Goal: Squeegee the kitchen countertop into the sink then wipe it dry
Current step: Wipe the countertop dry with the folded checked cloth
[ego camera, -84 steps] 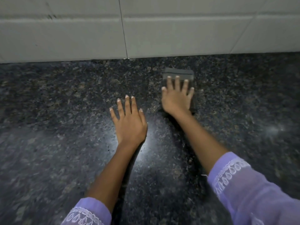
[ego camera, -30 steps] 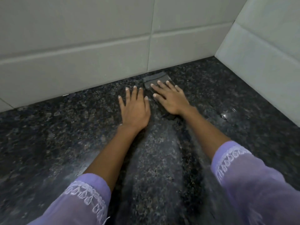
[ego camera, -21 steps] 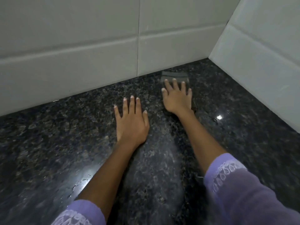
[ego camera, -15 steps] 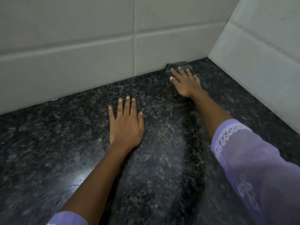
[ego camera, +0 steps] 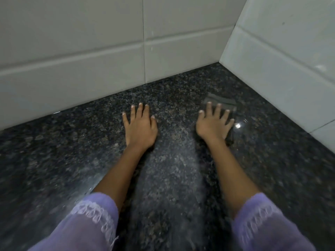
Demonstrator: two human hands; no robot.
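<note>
A dark speckled granite countertop [ego camera: 72, 151] fills the view. My right hand [ego camera: 213, 124] presses flat, fingers straight and spread, on a folded grey cloth [ego camera: 224, 102]; only the cloth's far edge and a dark strip at the hand's right side show. My left hand [ego camera: 139, 125] lies flat on the bare stone to the left, fingers straight, holding nothing. A paler, streaked band [ego camera: 172, 160] runs down the stone between my forearms. No squeegee and no sink are in view.
A white tiled wall [ego camera: 90, 51] backs the counter, and a second tiled wall [ego camera: 281, 60] meets it at a corner on the right. A bright glint [ego camera: 237, 125] shows on the stone just right of the cloth.
My right hand has slid the cloth back from the wall corner toward me and to the right. My left hand has stayed flat on the stone.
</note>
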